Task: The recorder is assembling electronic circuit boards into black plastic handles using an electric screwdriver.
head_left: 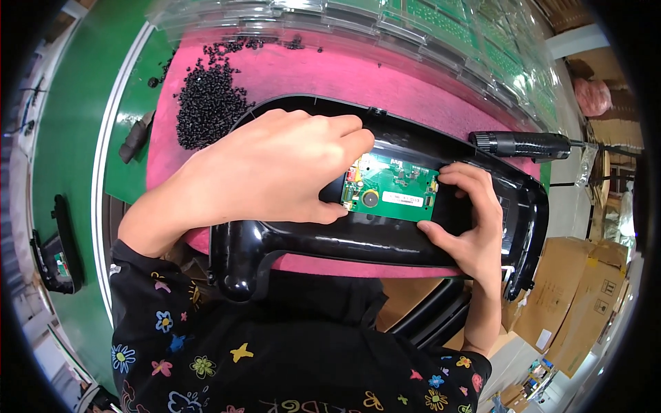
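Note:
Between my two hands a green circuit board [406, 180] lies within a glossy black plastic housing [330, 241]. The board carries a round buzzer-like part and a white label. My left hand [289, 162] reaches over the housing and pinches the board's left end between thumb and fingers. At the opposite end, my right hand [475, 213] grips the board's right edge, thumb at the lower corner and fingers at the upper one. The housing rests on a pink mat [330, 76]. What lies under the board is hidden.
A heap of small black screws [206, 103] sits at the mat's far left. Beyond the housing's right end lies a black electric screwdriver [520, 144]. Clear plastic trays [413, 34] with green boards line the back. Cardboard boxes [571, 296] stand at right; another black housing [56, 251] lies far left.

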Available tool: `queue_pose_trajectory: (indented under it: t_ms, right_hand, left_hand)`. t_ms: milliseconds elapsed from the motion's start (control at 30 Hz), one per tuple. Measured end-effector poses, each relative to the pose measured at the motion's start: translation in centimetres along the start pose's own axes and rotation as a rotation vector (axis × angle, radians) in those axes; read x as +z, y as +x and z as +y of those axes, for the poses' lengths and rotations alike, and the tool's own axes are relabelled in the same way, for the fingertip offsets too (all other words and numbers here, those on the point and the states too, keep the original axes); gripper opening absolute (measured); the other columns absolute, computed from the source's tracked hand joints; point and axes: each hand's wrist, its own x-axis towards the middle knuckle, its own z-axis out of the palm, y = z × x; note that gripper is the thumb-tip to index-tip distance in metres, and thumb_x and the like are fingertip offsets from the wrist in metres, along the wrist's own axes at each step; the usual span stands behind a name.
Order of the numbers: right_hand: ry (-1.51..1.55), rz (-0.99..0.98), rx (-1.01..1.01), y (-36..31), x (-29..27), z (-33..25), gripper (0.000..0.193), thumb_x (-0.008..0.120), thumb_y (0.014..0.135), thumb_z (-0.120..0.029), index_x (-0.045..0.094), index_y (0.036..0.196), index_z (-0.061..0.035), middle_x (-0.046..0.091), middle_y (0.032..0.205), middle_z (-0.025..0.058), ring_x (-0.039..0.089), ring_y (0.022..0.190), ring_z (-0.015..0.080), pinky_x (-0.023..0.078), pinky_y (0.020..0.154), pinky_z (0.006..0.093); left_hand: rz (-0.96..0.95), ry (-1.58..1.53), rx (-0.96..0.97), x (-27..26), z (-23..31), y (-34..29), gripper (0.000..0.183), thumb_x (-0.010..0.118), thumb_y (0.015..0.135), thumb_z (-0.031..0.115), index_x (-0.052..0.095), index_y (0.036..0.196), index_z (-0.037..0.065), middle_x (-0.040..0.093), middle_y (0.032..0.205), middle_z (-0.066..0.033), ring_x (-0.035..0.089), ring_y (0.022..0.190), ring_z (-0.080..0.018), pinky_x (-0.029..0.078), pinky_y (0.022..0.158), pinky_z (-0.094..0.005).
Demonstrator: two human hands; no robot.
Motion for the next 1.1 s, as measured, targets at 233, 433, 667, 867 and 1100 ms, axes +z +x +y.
queue_pose_trajectory:
  t_ms: [233, 433, 667, 867, 1100]
  right_hand:
    - [-0.013, -0.009, 0.017, 0.2, 0.1, -0.3, 0.055, 0.083, 0.057, -0.006, 0.061, 0.107, -0.0043, 0.060, 0.112, 0.0104, 0.056, 0.102, 0.0275, 0.048, 0.081, 0.0349]
    - [-0.049, -0.038, 0.026, 0.4, -0.1, -0.9, 0.062, 0.083, 0.057, -0.005, 0.058, 0.114, -0.0032, 0.056, 0.118, 0.0114, 0.055, 0.104, 0.0278, 0.047, 0.081, 0.0344]
    - [-0.076, 0.315, 0.266, 0.4, -5.9, -0.4, 0.058, 0.074, 0.080, -0.012, 0.050, 0.132, -0.0056, 0.052, 0.104, 0.0059, 0.050, 0.093, 0.0177, 0.044, 0.082, 0.0299]
    - [-0.301, 0.285, 0.411, 1.6, -12.9, 7.6, 0.043, 0.062, 0.095, -0.021, 0.050, 0.134, -0.0063, 0.055, 0.103, 0.0032, 0.050, 0.085, 0.0111, 0.042, 0.078, 0.0246]
    - [0.006, 0.744, 0.307, 2.9, -10.8, 8.7, 0.058, 0.074, 0.085, -0.010, 0.038, 0.131, -0.0061, 0.041, 0.131, 0.0110, 0.059, 0.099, 0.0204, 0.049, 0.082, 0.0273]
  left_hand:
    - [-0.002, 0.013, 0.022, -0.2, -0.1, -0.1, 0.051, 0.081, 0.066, 0.021, 0.057, 0.105, -0.001, 0.057, 0.095, -0.0100, 0.063, 0.077, -0.0308, 0.050, 0.065, -0.0389]
    - [-0.027, 0.030, 0.008, -0.6, -0.2, -0.5, 0.055, 0.080, 0.067, 0.022, 0.056, 0.110, -0.002, 0.057, 0.098, -0.0102, 0.064, 0.076, -0.0309, 0.051, 0.066, -0.0393]
    - [0.466, -0.067, -0.097, -4.3, -4.9, -0.6, 0.026, 0.076, 0.071, 0.013, 0.065, 0.089, -0.002, 0.067, 0.083, -0.0152, 0.066, 0.074, -0.0302, 0.052, 0.069, -0.0369]
    - [0.259, 0.186, -0.431, -4.8, -7.4, -3.5, 0.034, 0.079, 0.066, 0.009, 0.064, 0.095, 0.000, 0.065, 0.094, -0.0152, 0.061, 0.098, -0.0329, 0.050, 0.083, -0.0400]
    - [0.320, 0.141, -0.536, -4.1, -8.2, -3.2, 0.028, 0.074, 0.066, -0.003, 0.063, 0.092, 0.003, 0.064, 0.090, -0.0135, 0.059, 0.092, -0.0314, 0.049, 0.081, -0.0377]
